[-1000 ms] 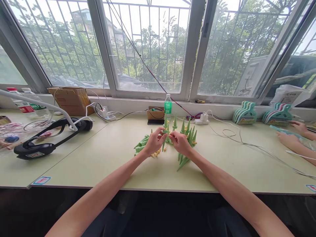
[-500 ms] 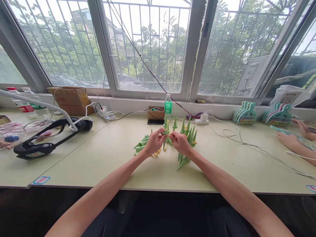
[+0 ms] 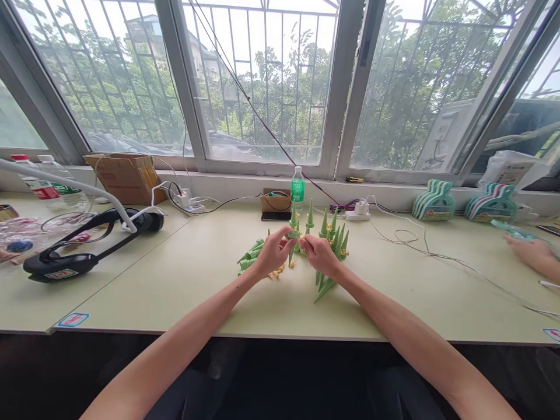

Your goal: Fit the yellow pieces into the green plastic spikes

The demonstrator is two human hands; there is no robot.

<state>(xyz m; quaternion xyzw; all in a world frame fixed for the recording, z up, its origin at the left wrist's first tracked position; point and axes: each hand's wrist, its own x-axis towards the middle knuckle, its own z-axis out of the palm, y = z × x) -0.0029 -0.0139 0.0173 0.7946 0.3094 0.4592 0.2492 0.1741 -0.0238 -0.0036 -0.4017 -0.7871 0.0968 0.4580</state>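
Observation:
Over the middle of the table, my left hand is closed round a green plastic watering spike, its point downward. Close by on the right, my right hand pinches at the side of that spike; whatever is between its fingertips is too small to make out. Beyond and beside my right hand stand several green spikes with small yellow valves on them, and a few more lie near its wrist. Left of my left hand lie green tubular pieces. Small yellow valves are scattered beneath it.
A green-labelled bottle and a dark phone stand at the back. Black headgear lies left. Power strips, cables and green hangers line the window side. Another person's hand is at the far right, by a light-blue item.
My hands and the spike stay almost in place, with only slight finger movement. At the far right, the other person's hands have shifted, and just one now shows.

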